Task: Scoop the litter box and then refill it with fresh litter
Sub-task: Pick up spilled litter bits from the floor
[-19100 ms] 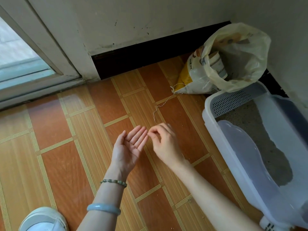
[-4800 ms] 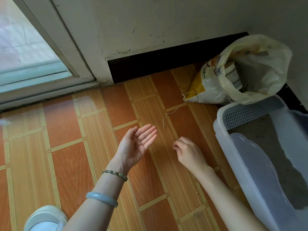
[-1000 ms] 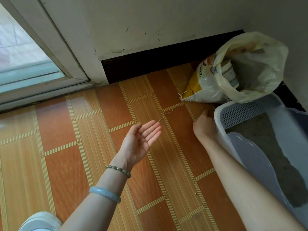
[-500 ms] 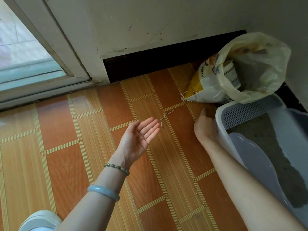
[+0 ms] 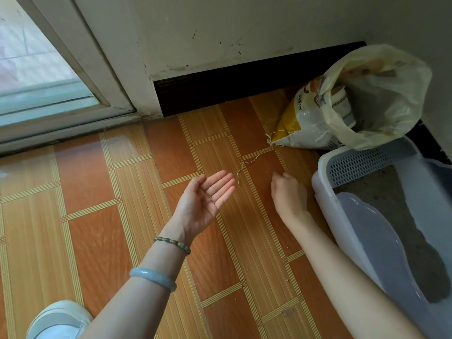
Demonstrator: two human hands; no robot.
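Observation:
A pale lilac litter box with a perforated step stands at the right edge, grey litter inside it. Behind it in the corner leans an opened yellow-and-white litter bag with a cream plastic liner folded over its top. My left hand is held palm up above the floor, fingers together, with a few tiny dark granules on the palm. My right hand hovers just left of the box's corner, fingers curled in a loose pinch; whether it holds a granule is too small to tell.
A loose white string trails from the bag across the orange patterned floor. A sliding door frame fills the upper left and a dark baseboard runs along the wall. My white shoe shows at the lower left.
My right hand has come away from the litter box corner and moved left, toward my left palm. The left hand has stayed palm up in nearly the same place.

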